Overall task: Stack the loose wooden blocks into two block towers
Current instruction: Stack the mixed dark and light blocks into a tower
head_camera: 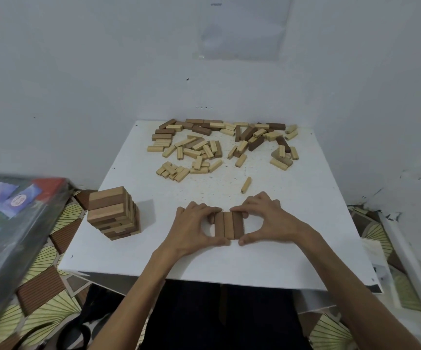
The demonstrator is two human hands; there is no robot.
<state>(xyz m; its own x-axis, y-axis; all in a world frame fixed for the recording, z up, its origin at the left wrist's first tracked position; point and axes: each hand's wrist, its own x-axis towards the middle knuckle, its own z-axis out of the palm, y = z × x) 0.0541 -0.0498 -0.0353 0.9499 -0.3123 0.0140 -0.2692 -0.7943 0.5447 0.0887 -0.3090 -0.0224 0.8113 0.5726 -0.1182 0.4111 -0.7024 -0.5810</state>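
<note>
A finished block tower (114,213) of light and dark wooden layers stands at the left of the white board (292,236). In front of me three blocks (229,225) lie side by side as a flat row. My left hand (191,229) and my right hand (267,221) frame this row, fingers curled over its far end and thumbs pressed at its near end. Several loose blocks (219,147) lie scattered across the far part of the board. One single light block (246,185) lies apart, just beyond my right hand.
The board lies on a patterned floor, with white walls close behind and to the right. A dark plastic-wrapped box (10,223) sits at the left edge. Sawdust specks cover the board's middle. White panels lie at the right.
</note>
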